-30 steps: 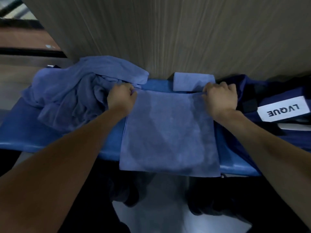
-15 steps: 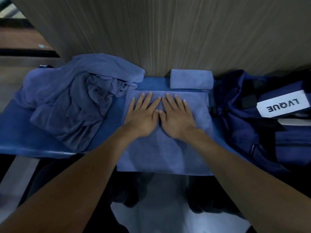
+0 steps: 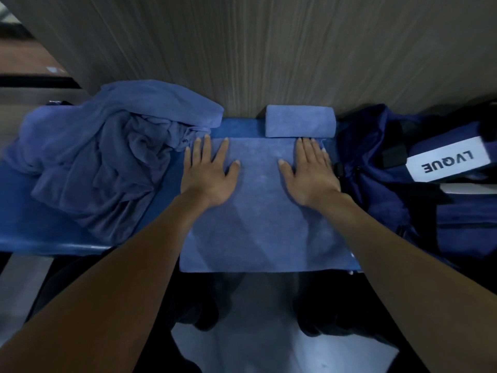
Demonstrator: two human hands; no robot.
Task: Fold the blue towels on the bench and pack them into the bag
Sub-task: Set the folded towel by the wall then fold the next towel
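While pressing flat on the spread blue towel (image 3: 263,211), left hand (image 3: 208,175) and right hand (image 3: 309,175) apart near its far corners, fingers (image 3: 205,149) straight and wide, gripping nothing. Towel flat on the blue worktop (image 3: 48,238), near edge hanging over the front. Folded towel (image 3: 300,121) just behind it. Crumpled towels (image 3: 107,160) at left, dark blue bag (image 3: 403,184) at right.

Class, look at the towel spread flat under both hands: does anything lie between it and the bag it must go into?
Nothing visible does. The flat towel lies directly beside the bag on its right; the folded towel sits behind it, out of that path.
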